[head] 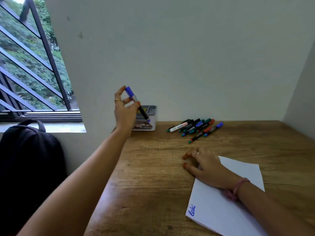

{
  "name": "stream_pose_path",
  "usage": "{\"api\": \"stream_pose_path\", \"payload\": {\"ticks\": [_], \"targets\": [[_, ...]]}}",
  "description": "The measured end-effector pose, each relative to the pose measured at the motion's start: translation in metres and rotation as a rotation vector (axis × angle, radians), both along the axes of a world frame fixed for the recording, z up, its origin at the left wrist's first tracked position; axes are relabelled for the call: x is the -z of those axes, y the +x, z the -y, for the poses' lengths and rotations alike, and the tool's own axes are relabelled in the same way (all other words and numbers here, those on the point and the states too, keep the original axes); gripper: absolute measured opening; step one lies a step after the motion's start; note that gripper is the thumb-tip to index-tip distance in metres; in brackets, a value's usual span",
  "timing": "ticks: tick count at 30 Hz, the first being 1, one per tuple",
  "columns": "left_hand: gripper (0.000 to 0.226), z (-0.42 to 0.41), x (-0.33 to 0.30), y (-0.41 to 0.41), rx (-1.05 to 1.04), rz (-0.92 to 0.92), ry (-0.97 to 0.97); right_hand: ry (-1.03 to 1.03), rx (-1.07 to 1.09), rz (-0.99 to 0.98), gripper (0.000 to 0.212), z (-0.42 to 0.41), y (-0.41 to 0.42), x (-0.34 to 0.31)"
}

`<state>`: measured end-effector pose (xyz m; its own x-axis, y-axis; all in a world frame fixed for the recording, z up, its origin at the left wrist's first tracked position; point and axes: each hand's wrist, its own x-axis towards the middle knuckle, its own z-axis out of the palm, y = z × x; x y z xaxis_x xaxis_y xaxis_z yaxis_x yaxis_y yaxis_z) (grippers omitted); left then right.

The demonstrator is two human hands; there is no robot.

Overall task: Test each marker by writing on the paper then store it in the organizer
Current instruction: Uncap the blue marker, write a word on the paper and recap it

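My left hand (125, 109) holds a blue-capped marker (136, 103) tilted, cap up, its lower end over the grey organizer (150, 124) at the table's back left by the wall. A white paper (221, 206) with blue writing at its near-left corner lies at the front right. My right hand (204, 165) rests flat with fingers spread on the paper's far-left corner and the table. A pile of several markers (196, 127) with black, green, red and blue caps lies behind the paper, to the right of the organizer.
The wooden table (153, 176) meets walls at the back and right. A dark backpack (29, 154) sits left of the table, below a barred window (30, 65).
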<state>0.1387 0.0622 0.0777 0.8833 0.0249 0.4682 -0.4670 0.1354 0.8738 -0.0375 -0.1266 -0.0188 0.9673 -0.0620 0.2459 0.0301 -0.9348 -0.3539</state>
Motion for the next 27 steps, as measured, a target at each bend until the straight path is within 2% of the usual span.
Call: {"api": "stream_pose_path", "payload": {"ticks": [2,9,15,21,27], "targets": [[0.057,-0.003,-0.013,0.022,-0.077,0.052,0.009,-0.040,0.002,-0.010,0.072,0.001,0.001,0.003],[0.050,-0.011,-0.026,0.081,-0.213,0.180,0.169,-0.096,-0.008,-0.029,0.078,0.001,0.003,0.005],[0.052,-0.006,-0.008,0.115,-0.271,0.129,0.233,-0.088,-0.016,-0.066,0.079,-0.001,0.003,0.001],[0.059,0.003,0.004,0.141,-0.265,0.082,0.423,-0.140,0.006,-0.095,0.082,-0.003,0.004,0.000],[0.060,0.005,0.014,0.154,-0.243,0.036,0.510,-0.127,0.025,-0.141,0.086,-0.004,0.007,-0.003]]}}
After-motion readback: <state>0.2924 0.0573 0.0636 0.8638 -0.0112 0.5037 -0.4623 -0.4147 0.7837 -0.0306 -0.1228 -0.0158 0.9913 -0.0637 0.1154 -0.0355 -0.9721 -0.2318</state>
